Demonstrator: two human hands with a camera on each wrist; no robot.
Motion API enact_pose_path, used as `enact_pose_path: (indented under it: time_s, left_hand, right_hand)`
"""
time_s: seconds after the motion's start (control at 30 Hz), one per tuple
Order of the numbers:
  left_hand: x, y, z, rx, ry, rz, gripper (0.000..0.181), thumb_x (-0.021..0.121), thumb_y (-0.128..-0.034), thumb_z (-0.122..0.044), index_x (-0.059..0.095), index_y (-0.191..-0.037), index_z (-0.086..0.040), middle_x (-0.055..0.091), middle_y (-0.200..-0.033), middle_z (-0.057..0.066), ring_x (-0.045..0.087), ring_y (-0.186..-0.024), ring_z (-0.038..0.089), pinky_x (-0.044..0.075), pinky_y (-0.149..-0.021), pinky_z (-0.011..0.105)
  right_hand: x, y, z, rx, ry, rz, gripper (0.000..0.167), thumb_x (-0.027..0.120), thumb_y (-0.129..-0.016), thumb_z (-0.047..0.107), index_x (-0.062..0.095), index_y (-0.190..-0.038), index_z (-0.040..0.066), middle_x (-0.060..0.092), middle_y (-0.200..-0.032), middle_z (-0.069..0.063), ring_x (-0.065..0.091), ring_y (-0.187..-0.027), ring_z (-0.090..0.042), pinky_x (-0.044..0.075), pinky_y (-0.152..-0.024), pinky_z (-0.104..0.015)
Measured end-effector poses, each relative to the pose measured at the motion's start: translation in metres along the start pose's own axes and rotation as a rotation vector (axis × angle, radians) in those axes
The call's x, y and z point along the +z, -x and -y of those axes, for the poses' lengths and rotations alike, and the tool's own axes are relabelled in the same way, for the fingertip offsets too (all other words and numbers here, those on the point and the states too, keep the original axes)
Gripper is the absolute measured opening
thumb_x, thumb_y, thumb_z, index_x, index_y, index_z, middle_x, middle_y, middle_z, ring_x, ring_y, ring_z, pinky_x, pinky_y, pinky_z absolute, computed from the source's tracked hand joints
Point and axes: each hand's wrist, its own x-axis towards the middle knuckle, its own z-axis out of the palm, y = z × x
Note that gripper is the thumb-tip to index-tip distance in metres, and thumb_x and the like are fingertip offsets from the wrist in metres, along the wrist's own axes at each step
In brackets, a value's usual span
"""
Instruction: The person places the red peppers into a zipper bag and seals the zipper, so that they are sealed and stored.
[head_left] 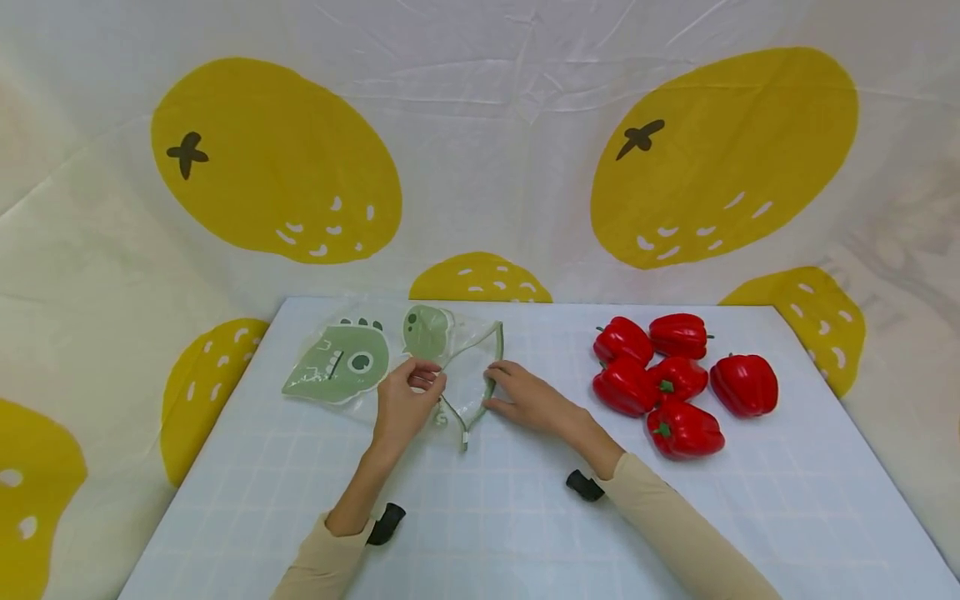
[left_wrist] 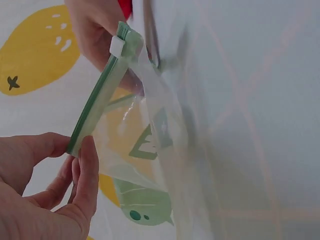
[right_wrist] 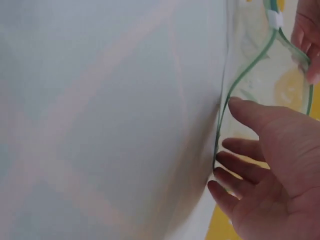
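A clear zip bag [head_left: 337,362] with green cartoon-creature prints lies on the table, its mouth spread apart toward the right. Between thumb and index finger, my left hand [head_left: 405,404] pinches one green-edged side of that mouth. My right hand [head_left: 532,396] is at the opposite edge; its thumb and loosely bent fingertips touch the green strip [right_wrist: 245,75] without wrapping round it. A white slider [left_wrist: 117,46] sits at the near end of the zip, where both strips meet. Through the film I see no contents.
Several red bell peppers [head_left: 678,379] with green stems are grouped on the right of the table [head_left: 495,533], which has a pale checked cover. Behind it hangs a white cloth [head_left: 495,167] with big yellow fruit prints. Dark wrist devices [head_left: 387,524] sit by both cuffs.
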Motion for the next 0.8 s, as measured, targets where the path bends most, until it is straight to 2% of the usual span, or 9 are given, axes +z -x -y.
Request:
enact_pose_path:
  time_s: [0.17, 0.37, 0.57, 0.8]
  left_hand:
    - [0.008, -0.003, -0.001, -0.016, 0.035, 0.027, 0.011, 0.079, -0.0883, -0.008, 0.074, -0.097, -0.003, 0.071, -0.082, 0.007, 0.068, -0.073, 0.02, 0.056, -0.064, 0.02]
    - [0.014, -0.004, -0.001, -0.031, 0.086, 0.049, 0.011, 0.079, -0.0888, -0.006, 0.074, -0.098, -0.002, 0.07, -0.082, 0.009, 0.067, -0.072, 0.021, 0.058, -0.062, 0.022]
    - [0.019, -0.006, 0.0, -0.028, 0.105, 0.059, 0.011, 0.079, -0.0891, -0.006, 0.074, -0.098, -0.002, 0.07, -0.083, 0.009, 0.069, -0.072, 0.021, 0.058, -0.061, 0.023]
    - [0.02, -0.008, 0.001, -0.051, 0.109, 0.078, 0.011, 0.078, -0.0904, -0.006, 0.074, -0.1, -0.002, 0.07, -0.084, 0.009, 0.069, -0.071, 0.021, 0.058, -0.062, 0.022]
  right_hand:
    - [-0.004, 0.004, -0.005, -0.019, -0.065, -0.002, 0.049, 0.066, -0.102, 0.021, 0.053, -0.143, -0.003, 0.05, -0.148, -0.021, 0.045, -0.141, -0.034, 0.037, -0.117, -0.047]
    - [-0.01, 0.012, -0.007, -0.039, -0.085, -0.05, 0.041, 0.067, -0.101, 0.017, 0.058, -0.137, -0.001, 0.058, -0.14, -0.016, 0.052, -0.134, -0.033, 0.041, -0.114, -0.048]
    - [-0.019, 0.024, -0.005, 0.009, -0.066, -0.122, 0.037, 0.069, -0.099, 0.017, 0.063, -0.133, 0.001, 0.063, -0.134, -0.012, 0.055, -0.128, -0.03, 0.046, -0.11, -0.047]
    - [-0.034, 0.036, -0.007, 0.08, -0.083, -0.214, 0.04, 0.075, -0.094, 0.015, 0.064, -0.132, 0.005, 0.064, -0.132, -0.009, 0.058, -0.125, -0.028, 0.051, -0.105, -0.046]
